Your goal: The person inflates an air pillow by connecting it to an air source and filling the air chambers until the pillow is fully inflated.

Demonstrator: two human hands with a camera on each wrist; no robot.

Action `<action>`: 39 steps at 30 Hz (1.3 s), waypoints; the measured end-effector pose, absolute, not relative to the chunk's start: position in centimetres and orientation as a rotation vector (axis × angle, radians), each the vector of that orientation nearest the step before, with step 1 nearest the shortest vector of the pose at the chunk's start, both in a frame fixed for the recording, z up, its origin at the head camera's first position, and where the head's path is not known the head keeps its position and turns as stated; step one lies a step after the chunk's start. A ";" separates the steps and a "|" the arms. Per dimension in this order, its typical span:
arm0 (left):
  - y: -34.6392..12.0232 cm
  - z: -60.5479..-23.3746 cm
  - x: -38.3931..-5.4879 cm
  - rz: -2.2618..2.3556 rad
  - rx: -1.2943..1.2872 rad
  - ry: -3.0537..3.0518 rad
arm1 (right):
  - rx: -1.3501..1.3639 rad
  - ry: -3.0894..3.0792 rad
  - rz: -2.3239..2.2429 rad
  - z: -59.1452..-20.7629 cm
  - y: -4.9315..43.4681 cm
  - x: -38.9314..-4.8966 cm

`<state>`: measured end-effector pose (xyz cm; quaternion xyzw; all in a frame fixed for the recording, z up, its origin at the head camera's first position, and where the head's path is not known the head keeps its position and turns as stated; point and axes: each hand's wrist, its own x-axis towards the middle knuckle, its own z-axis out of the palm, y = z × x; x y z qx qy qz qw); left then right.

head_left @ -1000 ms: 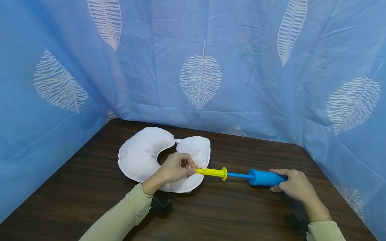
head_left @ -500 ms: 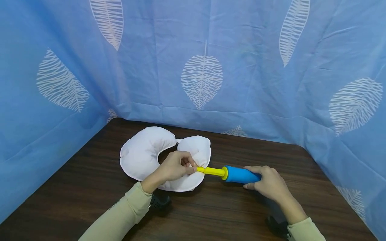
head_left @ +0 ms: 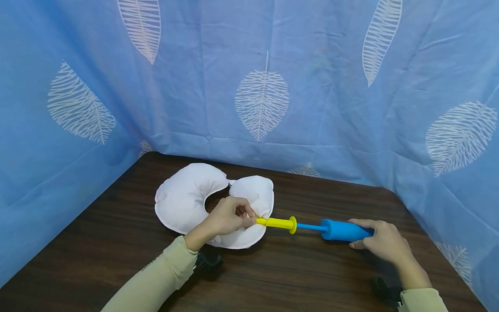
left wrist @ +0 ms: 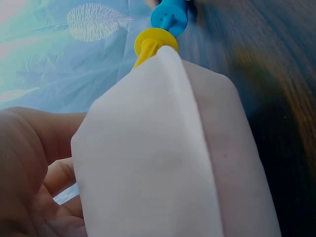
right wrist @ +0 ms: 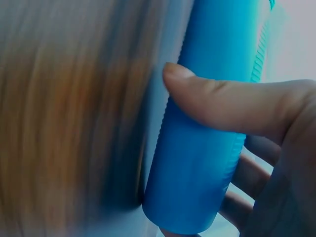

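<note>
A white U-shaped inflatable neck pillow (head_left: pixel 187 197) lies on the table, plump, with a crease near its right arm. My left hand (head_left: pixel 228 216) pinches the yellow nozzle end of a hand pump (head_left: pixel 278 222) at the pillow's right part; the valve itself is hidden by the fingers. In the left wrist view the white fabric (left wrist: pixel 148 148) covers most of the nozzle. My right hand (head_left: pixel 386 240) grips the pump's blue barrel (right wrist: pixel 207 148), thumb across it in the right wrist view. A length of blue rod shows between the yellow flange and the barrel.
The dark wood-grain table (head_left: pixel 304 277) has rounded far corners. A blue curtain (head_left: pixel 331 108) with white leaf prints hangs behind it and along both sides. Dark wrist-worn devices sit beneath both forearms, such as the left one (head_left: pixel 208 262).
Half a second ago the blue barrel was pushed in against the yellow flange; now my right hand has drawn it back to the right, exposing the rod. My left hand stays nearly still.
</note>
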<state>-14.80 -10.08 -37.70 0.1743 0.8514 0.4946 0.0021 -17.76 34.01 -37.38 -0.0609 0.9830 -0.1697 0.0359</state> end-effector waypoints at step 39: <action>-9.7 -37.1 -14.6 1.537 0.521 2.747 | -0.165 3.049 -0.529 -37.4 33.2 -17.8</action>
